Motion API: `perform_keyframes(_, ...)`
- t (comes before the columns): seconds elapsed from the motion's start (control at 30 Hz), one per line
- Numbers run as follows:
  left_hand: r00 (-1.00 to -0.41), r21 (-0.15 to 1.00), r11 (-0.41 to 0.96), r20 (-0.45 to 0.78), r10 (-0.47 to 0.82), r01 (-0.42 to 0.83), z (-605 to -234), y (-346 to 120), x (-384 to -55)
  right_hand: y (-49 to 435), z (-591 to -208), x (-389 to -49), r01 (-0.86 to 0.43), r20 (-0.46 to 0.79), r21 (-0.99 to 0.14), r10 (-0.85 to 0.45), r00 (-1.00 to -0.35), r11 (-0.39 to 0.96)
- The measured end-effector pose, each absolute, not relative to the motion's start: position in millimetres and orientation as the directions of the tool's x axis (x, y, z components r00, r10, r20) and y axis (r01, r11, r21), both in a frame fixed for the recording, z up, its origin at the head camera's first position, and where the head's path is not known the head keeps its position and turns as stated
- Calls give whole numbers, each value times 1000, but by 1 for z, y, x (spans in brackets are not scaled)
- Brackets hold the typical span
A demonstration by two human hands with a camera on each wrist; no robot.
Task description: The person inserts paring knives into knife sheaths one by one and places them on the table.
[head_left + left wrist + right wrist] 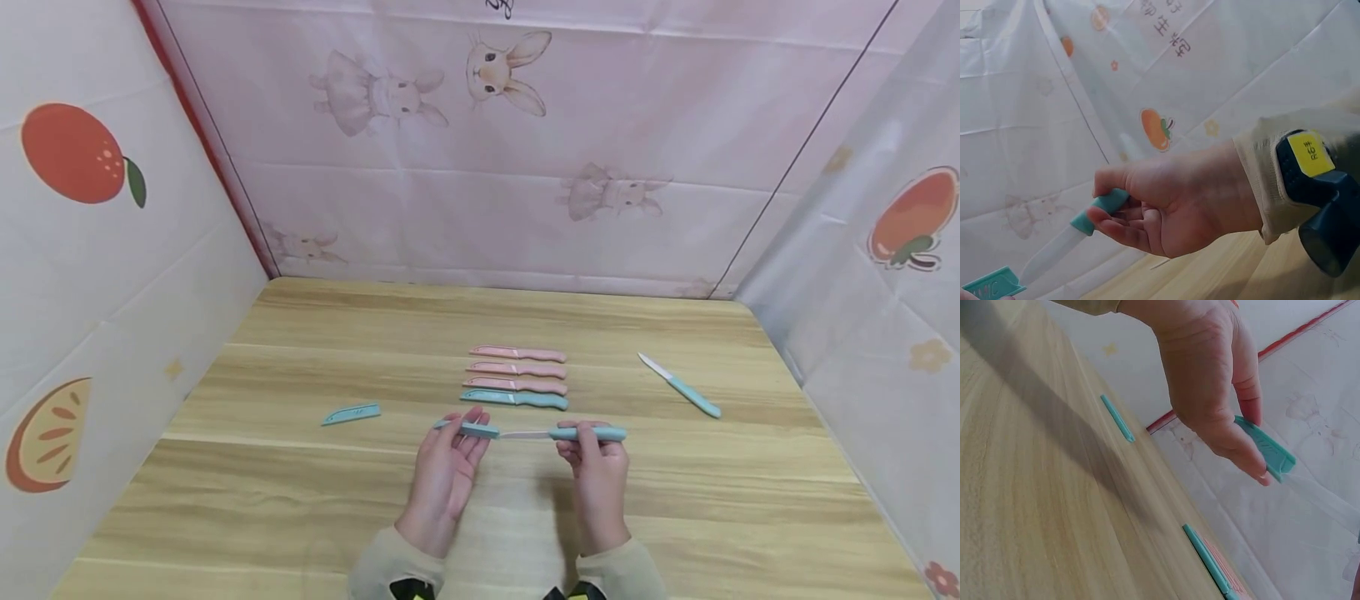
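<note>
My left hand [442, 483] pinches a teal knife sheath [481, 431] between thumb and fingers. With my right hand [602, 487] I grip the teal handle [613, 434] of a paring knife, its pale blade [525, 434] pointing left. The blade's tip meets the sheath's open end; how far inside it reaches, I cannot tell. Most of the blade is bare in the left wrist view. From the right wrist view, the sheath [1269, 450] sits between my left thumb and fingers, above the table.
Beyond my hands, several sheathed knives lie in a stack of rows: pink ones [517, 369] behind, a teal one [514, 399] in front. A loose teal sheath [352, 413] lies left on the wooden table [262, 500]. An unsheathed teal-handled knife [693, 395] lies right.
</note>
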State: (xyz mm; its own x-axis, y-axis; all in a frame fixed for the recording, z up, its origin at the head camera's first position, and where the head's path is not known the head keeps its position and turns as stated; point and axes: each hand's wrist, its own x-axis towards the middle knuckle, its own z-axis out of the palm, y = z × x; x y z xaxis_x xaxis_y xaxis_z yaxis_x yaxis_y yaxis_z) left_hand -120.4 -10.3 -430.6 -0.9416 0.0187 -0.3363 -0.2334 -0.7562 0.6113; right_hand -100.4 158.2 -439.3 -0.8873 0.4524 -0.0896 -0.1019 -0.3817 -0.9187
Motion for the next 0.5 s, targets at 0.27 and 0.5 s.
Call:
perform_keyframes(0.27, -942, 623, -756, -334, -23, -203, -426, -8, -118, 159, -438, -103, -40, -125, -925, 404, -906, -377)
perform_keyframes(0.5, -942, 632, -754, -332, -55, -179, -423, -7, -118, 154, -443, -102, -8, -178, -902, 389, -904, -432)
